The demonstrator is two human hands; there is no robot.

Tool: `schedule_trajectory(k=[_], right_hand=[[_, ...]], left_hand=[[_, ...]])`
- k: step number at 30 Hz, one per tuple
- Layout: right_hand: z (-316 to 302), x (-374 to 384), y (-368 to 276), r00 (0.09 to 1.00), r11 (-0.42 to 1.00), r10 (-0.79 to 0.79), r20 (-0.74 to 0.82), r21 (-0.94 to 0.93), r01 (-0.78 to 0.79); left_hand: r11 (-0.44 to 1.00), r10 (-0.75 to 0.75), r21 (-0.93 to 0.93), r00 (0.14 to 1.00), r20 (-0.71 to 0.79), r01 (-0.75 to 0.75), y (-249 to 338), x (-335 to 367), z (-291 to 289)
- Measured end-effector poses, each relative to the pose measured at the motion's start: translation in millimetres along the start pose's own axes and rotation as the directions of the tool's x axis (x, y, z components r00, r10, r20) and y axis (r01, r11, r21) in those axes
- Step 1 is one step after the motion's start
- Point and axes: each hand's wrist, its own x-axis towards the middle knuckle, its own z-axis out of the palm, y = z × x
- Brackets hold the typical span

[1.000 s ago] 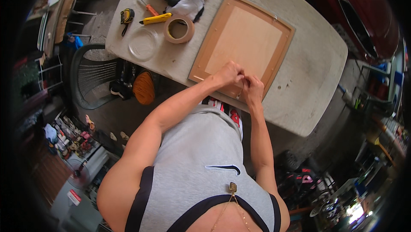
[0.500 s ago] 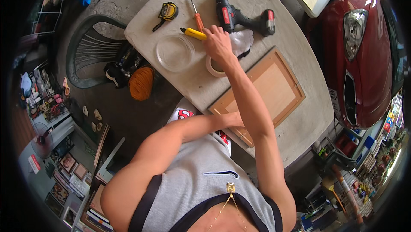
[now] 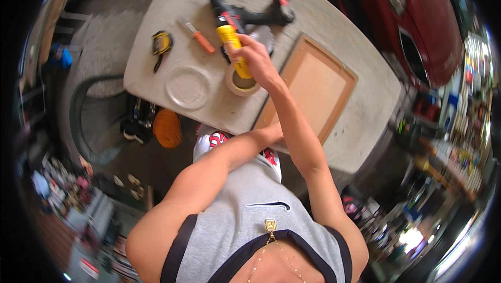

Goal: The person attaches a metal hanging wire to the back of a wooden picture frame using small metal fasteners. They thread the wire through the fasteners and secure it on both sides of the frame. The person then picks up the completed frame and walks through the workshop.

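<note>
Gripping the yellow utility knife (image 3: 227,34), my right hand (image 3: 254,56) is closed around its body, thumb laid across it and fingers curled. The knife slants over the counter (image 3: 368,121), its lower end overlapping the roll of tape (image 3: 241,90) in my view; whether the two touch, I can't tell. My left forearm (image 3: 240,149) reaches across beneath the right one, toward the near edge of the wooden picture frame (image 3: 313,85), but the left hand is hidden behind my right forearm, so I can't say how far open it is or what it has hold of. The frame lies flat, back side up, to the right of the tape. Just beyond the knife sits the cordless drill (image 3: 255,18), a whitish cloth (image 3: 265,38) next to it. Left of these lie the orange-handled screwdriver (image 3: 203,42), the yellow-and-black tape measure (image 3: 162,42) and a coil of clear line (image 3: 188,89).
</note>
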Motion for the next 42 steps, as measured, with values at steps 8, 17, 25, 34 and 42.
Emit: schedule_trajectory(k=[8, 17, 25, 34, 42], right_hand=[[-94, -254, 36, 0.579, 0.964, 0.022, -0.815, 0.170, 0.202], [-21, -334, 134, 0.398, 0.747, 0.323, -0.858, 0.490, 0.450], [-8, -317, 147, 0.171, 0.884, 0.082, -0.982, -0.008, -0.468], [-7, -311, 158, 0.347, 0.687, -0.218, -0.912, -0.396, -0.610], [-6, -307, 156, 0.401, 0.583, -0.170, -0.900, -0.420, -0.695]], left_hand=[[0.792, 0.209, 0.588, 0.978, -0.009, -0.164, 23, -7, -11], [0.746, 0.324, 0.622, 0.946, -0.029, -0.237, 10, -8, -6], [0.722, 0.390, 0.636, 0.920, -0.049, -0.272, 8, -6, -5], [0.719, 0.345, 0.663, 0.935, -0.082, -0.208, 10, -6, -2], [0.692, 0.347, 0.700, 0.931, -0.110, -0.175, 7, -5, 5]])
